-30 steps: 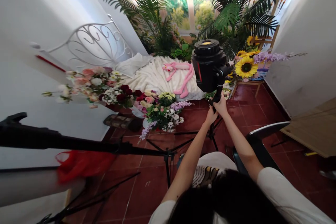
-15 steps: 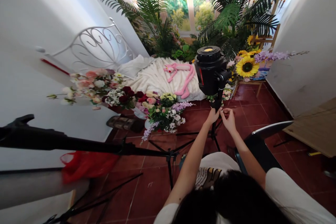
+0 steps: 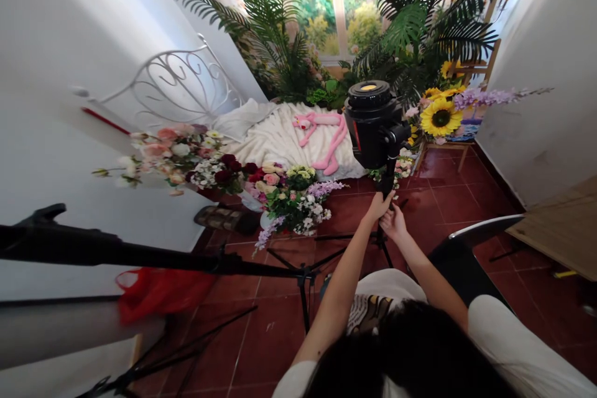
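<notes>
A black studio light (image 3: 370, 121) stands in front of me on a black light stand (image 3: 386, 181), its head tilted so the round top faces up. My left hand (image 3: 379, 206) is closed around the stand just beneath the lamp. Slightly lower, my right hand (image 3: 394, 222) is closed with its fingers curled against the same pole. Whether a knob lies under those fingers is hidden.
Artificial flowers (image 3: 298, 199) and a bed with a pink plush toy (image 3: 331, 143) lie beyond the lamp. Another black stand (image 3: 140, 255) crosses at left, above a red bag (image 3: 163, 292). A black chair (image 3: 466, 267) is close on my right.
My right hand has moved down and left, from beside the left hand to the pole below it. The left hand keeps its hold on the stand.
</notes>
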A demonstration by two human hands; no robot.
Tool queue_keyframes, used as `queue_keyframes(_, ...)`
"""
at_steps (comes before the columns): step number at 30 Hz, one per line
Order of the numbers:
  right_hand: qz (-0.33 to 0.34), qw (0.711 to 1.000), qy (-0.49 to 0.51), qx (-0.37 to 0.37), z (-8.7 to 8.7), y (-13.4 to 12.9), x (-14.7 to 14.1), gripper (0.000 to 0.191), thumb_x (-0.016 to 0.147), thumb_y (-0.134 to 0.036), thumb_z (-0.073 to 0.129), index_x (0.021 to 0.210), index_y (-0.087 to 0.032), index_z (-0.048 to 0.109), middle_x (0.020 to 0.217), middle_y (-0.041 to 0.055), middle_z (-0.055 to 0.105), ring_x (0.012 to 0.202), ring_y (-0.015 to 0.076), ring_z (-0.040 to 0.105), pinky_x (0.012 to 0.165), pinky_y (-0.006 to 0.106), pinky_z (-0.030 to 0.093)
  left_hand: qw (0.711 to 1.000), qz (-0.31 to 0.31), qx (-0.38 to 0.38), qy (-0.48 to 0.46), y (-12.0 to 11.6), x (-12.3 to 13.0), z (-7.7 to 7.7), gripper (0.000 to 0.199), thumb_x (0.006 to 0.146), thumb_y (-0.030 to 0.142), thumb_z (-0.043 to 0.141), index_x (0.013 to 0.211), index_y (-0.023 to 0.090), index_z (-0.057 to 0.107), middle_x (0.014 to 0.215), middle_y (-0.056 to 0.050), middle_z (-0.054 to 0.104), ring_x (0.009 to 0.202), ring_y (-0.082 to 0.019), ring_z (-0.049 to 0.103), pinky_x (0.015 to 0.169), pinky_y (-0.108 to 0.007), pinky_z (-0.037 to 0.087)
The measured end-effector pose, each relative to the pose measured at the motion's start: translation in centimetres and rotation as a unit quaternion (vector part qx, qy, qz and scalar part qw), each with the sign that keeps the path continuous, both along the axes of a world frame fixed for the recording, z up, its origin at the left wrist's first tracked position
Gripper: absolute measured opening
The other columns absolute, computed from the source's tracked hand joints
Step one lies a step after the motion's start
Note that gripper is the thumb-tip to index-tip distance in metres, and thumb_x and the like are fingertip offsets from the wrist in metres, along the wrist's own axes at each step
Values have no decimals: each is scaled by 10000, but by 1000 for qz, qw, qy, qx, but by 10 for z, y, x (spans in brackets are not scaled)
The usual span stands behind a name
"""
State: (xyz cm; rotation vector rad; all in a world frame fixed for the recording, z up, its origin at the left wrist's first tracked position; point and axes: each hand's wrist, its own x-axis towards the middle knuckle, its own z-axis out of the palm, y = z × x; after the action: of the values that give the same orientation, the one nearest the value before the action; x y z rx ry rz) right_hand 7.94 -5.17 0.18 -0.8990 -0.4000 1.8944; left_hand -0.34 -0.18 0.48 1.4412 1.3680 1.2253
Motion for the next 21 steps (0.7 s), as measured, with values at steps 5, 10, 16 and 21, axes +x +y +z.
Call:
queue_keyframes(5, -38, 972, 229, -27, 6, 1, -3, 342, 872, -139, 402, 560, -222, 287, 366, -93, 265, 285, 65, 192, 324, 175, 224, 1000, -6, -24, -9, 1, -2, 2, 442, 822, 527, 550, 919, 105, 642, 822, -65, 657, 834, -194, 596, 849, -335, 481)
queue_keyframes(10, -66, 957, 282, -18, 11, -7, -4, 305, 848, -73, 411, 595, -219, 323, 420, -90, 332, 311, 58, 261, 345, 155, 266, 1000, -25, -9, -15, 1, -2, 6, 449, 822, 522, 560, 964, 104, 647, 904, -85, 674, 937, -218, 594, 925, -365, 455)
queue_keyframes(16, -17, 947, 304, -106, 4, -20, -15, 224, 838, -53, 415, 682, -213, 391, 467, -94, 402, 371, 48, 381, 406, 127, 344, 998, -16, 15, -56, -16, -24, -2, 435, 815, 453, 609, 1118, 143, 584, 1096, -127, 652, 1050, -213, 602, 962, -372, 454)
queue_keyframes(21, 83, 929, 324, -160, -4, -19, -37, 172, 850, -78, 425, 744, -213, 431, 537, -84, 471, 417, 44, 438, 417, 129, 375, 990, 110, 15, -82, -60, -104, -16, 372, 835, 451, 583, 1082, 173, 582, 1083, -116, 646, 994, -179, 625, 901, -355, 489)
